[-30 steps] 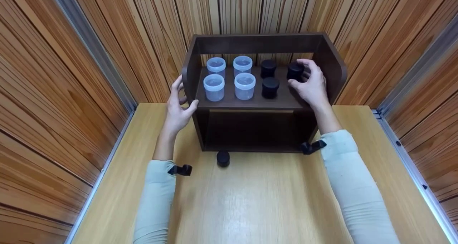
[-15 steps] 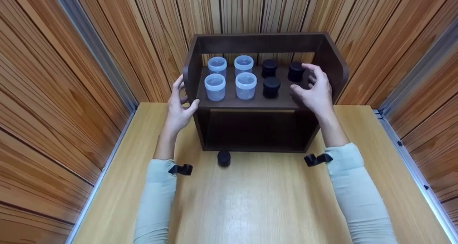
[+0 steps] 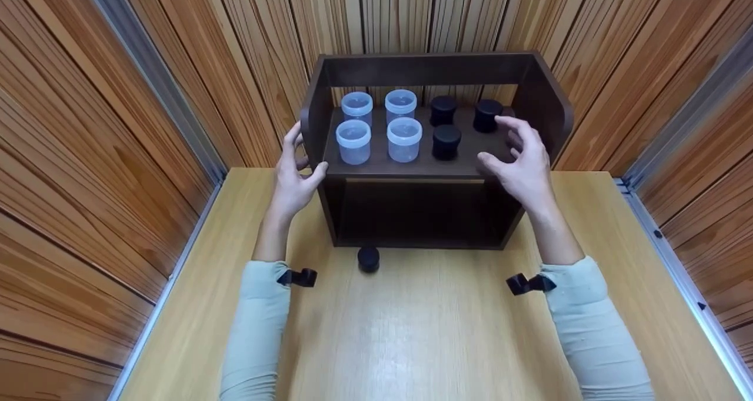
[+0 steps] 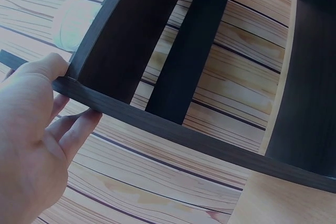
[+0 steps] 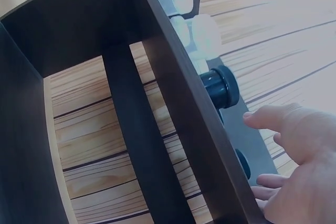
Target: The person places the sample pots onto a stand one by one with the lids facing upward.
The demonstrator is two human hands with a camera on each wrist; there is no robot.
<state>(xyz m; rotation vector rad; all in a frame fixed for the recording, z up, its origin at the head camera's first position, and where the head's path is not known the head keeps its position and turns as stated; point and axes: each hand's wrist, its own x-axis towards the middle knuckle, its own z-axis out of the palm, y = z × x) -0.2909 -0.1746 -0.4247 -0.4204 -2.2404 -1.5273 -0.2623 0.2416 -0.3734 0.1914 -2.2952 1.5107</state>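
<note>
A dark brown two-tier shelf (image 3: 423,70) stands on the table. My left hand (image 3: 291,180) grips its left side panel, thumb at the front edge and fingers on the outer face. My right hand (image 3: 523,163) is spread over the right end of the upper board, holding nothing. Closest to it is the back right black jar (image 3: 487,117); a small gap separates them in the right wrist view. Another black jar (image 3: 443,112) stands at the back, and one more black jar (image 3: 446,143) in front. Several translucent jars, such as this front jar (image 3: 404,142), fill the left half.
A small black jar (image 3: 368,260) sits on the wooden table (image 3: 400,330) before the shelf's front left. The shelf's lower compartment (image 3: 412,213) faces me. Wood-plank walls (image 3: 117,154) rise behind and on both sides.
My right hand has let go of the back right black jar and drawn back toward the front, fingers spreading. That jar stays on the shelf. My left hand keeps its place.
</note>
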